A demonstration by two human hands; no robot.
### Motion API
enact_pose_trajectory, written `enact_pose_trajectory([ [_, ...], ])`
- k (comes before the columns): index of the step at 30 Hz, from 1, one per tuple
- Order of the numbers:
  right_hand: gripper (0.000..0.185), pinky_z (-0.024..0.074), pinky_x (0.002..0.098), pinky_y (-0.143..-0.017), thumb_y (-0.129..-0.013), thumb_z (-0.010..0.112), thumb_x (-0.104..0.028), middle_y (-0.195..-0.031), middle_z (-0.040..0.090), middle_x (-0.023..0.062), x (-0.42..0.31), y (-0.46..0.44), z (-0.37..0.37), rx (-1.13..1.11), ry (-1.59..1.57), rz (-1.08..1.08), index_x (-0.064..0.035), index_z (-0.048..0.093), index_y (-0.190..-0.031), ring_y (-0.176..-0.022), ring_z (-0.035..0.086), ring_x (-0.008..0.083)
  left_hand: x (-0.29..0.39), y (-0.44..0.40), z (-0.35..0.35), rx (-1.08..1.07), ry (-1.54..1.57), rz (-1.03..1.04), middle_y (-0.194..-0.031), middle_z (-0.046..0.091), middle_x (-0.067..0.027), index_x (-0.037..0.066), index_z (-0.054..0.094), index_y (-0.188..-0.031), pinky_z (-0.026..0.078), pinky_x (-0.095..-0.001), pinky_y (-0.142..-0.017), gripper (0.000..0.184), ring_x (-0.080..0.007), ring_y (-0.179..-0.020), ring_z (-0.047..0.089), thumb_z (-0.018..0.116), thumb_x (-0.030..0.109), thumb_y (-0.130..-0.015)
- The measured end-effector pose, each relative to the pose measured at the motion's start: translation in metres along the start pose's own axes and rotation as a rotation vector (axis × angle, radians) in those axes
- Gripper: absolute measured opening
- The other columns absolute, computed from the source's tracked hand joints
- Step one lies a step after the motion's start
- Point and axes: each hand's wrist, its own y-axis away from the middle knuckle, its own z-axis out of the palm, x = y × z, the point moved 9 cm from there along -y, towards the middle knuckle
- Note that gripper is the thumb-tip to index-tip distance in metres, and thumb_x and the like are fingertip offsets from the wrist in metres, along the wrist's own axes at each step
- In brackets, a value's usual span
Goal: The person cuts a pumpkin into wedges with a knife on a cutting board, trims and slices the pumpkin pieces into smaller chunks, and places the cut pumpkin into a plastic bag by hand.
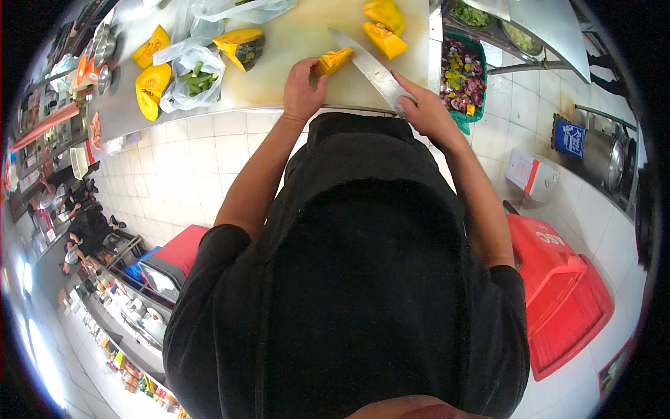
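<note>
My left hand [304,89] steadies a small pumpkin piece [335,61] on the pale cutting board [296,31], fingers curled against its left end. The handle of a large kitchen knife [373,73] is in my right hand [424,108]. Its blade slants up and left, with the flat lying close to the right end of the piece; I cannot tell whether they touch. Beyond the blade lie two yellow pumpkin chunks [385,40]. Left of my left hand sits a larger pumpkin wedge [241,47] with dark green rind.
A plastic bag with green vegetables [198,79] lies at left beside more pumpkin pieces [152,91]. At right stands a green basket of purple and yellow flowers [462,75]. A red bin [558,286] is on the floor behind my right side.
</note>
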Motion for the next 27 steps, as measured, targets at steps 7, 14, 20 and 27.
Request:
enact_pose_trajectory([
  [7,0.055,0.0477,0.0403,-0.103,-0.095,0.061,-0.017,-0.128,0.065,0.0271,0.012,-0.016,0.028,0.035,-0.062,-0.073,-0.0176,0.049,-0.15,-0.119,0.063,0.0409,0.0,0.002,-0.001,-0.005,-0.018,-0.017,-0.117,0.065,-0.0196,0.002,0.06,-0.123,0.053,-0.0417,-0.097,0.043,-0.0366,-0.109,0.065,0.075,0.01,-0.083],
  [14,0.057,0.0503,0.0325,-0.05,-0.101,0.056,-0.017,-0.089,0.069,0.0118,0.019,-0.026,0.041,-0.109,-0.143,0.107,-0.0258,0.043,-0.155,-0.056,0.06,0.017,0.001,0.002,0.0,0.018,-0.032,0.0,-0.114,0.066,-0.0192,0.002,0.06,-0.12,0.052,-0.0428,-0.094,0.042,-0.0366,-0.106,0.064,0.076,0.011,-0.082],
  [20,0.057,0.0439,0.0292,-0.041,-0.103,0.054,-0.019,-0.071,0.059,0.0056,0.006,-0.021,0.034,-0.187,-0.205,0.287,-0.0318,0.039,-0.157,-0.049,0.053,0.013,-0.004,0.005,0.002,0.011,-0.041,-0.027,-0.112,0.066,-0.0195,0.002,0.06,-0.119,0.053,-0.0438,-0.093,0.042,-0.0368,-0.105,0.064,0.076,0.011,-0.082],
  [27,0.058,0.0432,0.0274,-0.041,-0.103,0.052,-0.02,-0.07,0.056,0.0052,0.01,-0.02,0.053,-0.192,-0.29,0.3,-0.0327,0.036,-0.158,-0.049,0.049,0.0103,0.002,0.005,-0.001,0.051,-0.016,0.004,-0.112,0.066,-0.0202,0.001,0.06,-0.119,0.053,-0.0437,-0.093,0.041,-0.0376,-0.105,0.064,0.076,0.01,-0.082],
])
